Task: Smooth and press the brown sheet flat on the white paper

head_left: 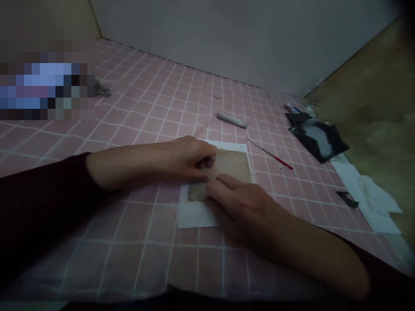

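A square grey-beige sheet (233, 164) lies on top of white paper (197, 216) in front of me. Over its left part, my left hand (193, 157) is closed with curled fingers. My right hand (241, 201) comes in from the lower right, its fingers pinched together close to the left fingertips and low over the sheet. Whatever the two hands hold between them is hidden or too small to make out. Beyond the paper's right edge lies a thin tool with a red handle (282, 162), its slim metal end pointing toward the back left.
A grey cylindrical stick (231, 120) and a small pale ring (217, 96) lie farther back on the pink checked cloth (155, 103). Black sheets (319, 138), a dark curved scrap (347, 199) and white papers (372, 198) are along the right side. A grey wall stands behind.
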Demonstrator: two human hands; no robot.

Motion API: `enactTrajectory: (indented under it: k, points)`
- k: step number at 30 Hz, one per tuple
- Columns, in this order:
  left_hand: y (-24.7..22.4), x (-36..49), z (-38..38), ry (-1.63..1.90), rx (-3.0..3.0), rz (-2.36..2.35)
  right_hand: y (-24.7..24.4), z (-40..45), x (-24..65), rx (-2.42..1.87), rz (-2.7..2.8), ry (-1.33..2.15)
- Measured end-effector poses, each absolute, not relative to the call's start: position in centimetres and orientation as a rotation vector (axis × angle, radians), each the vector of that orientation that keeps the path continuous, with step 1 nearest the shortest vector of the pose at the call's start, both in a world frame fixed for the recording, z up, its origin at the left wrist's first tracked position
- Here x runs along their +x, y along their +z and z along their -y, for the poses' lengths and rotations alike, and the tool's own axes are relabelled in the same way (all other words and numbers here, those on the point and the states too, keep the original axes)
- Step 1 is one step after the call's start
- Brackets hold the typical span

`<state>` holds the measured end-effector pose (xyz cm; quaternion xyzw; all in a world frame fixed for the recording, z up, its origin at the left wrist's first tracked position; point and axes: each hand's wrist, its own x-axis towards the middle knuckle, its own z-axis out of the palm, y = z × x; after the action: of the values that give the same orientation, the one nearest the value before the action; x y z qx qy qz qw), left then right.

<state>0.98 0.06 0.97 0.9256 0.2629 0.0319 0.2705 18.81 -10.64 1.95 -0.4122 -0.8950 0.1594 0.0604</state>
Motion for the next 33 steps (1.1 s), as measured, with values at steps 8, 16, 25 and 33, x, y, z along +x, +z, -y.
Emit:
enactTrajectory:
  k: [8,16,25,33]
  points:
    - [1.4,1.1,0.1,0.062,2.517,-0.692,2.5,10.8,19.6,-1.364,2.734,0.544]
    - [1.2,1.1,0.1,0.078,2.500,-0.710,1.9,10.6,19.0,-1.287,2.674,0.584]
    - [1.4,1.1,0.1,0.072,2.501,-0.721,1.6,10.5,18.7,-1.217,2.652,0.525]
    - [1.3,1.2,0.0,0.063,2.514,-0.705,2.4,10.8,19.4,-1.296,2.711,0.491]
